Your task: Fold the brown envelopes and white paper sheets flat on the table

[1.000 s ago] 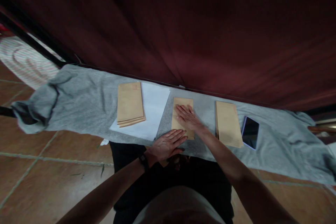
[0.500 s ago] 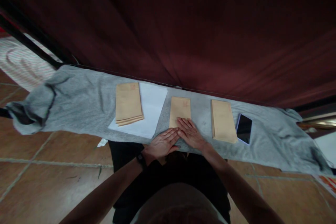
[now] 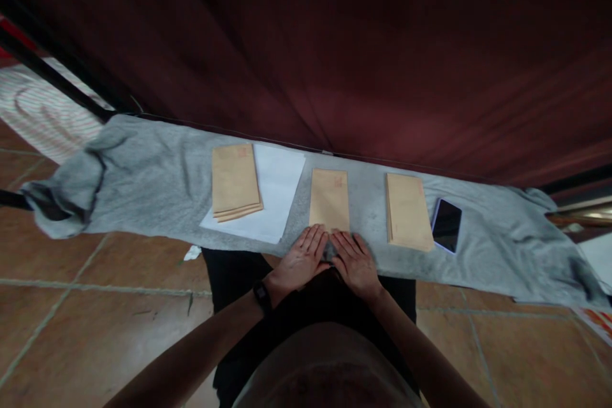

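A brown paper envelope (image 3: pixel 329 197) with faint red print in its far right corner lies flat in front of me. My left hand (image 3: pixel 302 261) rests with outstretched fingers on its near left end. Beside it, the fingers of my right hand (image 3: pixel 354 261) lie flat on the near right end. Both hands cover the envelope's near edge, and neither grips anything. To the left, a stack of several similar envelopes (image 3: pixel 234 178) sits partly on white paper (image 3: pixel 277 194). Another pile of envelopes (image 3: pixel 408 210) lies to the right.
A grey cloth (image 3: pixel 148 185) covers the narrow surface. A phone (image 3: pixel 446 225) lies right of the right-hand pile. Behind the surface hangs a dark red curtain (image 3: pixel 306 76). Below are brown floor tiles (image 3: pixel 119 306) with a crumpled white scrap (image 3: pixel 192 252).
My right hand has slid off the middle of the envelope toward its near edge. The hands, overlapping before, are now side by side. The view has shifted slightly.
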Motion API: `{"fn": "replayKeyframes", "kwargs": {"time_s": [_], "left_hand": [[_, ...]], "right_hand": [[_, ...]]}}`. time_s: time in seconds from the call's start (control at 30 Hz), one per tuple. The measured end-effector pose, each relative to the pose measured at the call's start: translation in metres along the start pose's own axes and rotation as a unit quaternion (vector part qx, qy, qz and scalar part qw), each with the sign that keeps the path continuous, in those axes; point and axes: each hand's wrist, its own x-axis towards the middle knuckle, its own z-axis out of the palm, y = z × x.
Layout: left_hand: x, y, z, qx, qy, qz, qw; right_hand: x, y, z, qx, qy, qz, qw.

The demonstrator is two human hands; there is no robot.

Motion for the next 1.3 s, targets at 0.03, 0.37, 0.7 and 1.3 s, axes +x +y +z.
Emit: {"fn": "replayKeyframes", "kwargs": {"time_s": [0.03,0.37,0.7,1.3], "left_hand": [[0.002,0.006,0.001,0.010,-0.011,-0.012,1.000],[0.001,0.007,-0.004,0.051,-0.039,0.005,0.998],[-0.006,-0.004,-0.006,0.052,-0.028,-0.002,0.998],[-0.007,0.008,0.001,-0.026,0.025,-0.007,0.999]], "right_hand": [[0.000,-0.002,0.002,-0.001,0.007,0.008,1.000],[-0.006,-0.007,0.010,-0.014,0.044,0.045,0.998],[-0.019,0.007,0.005,-0.028,0.051,0.059,0.997],[-0.009,-0.013,0.000,0.016,0.022,0.058,0.998]]}}
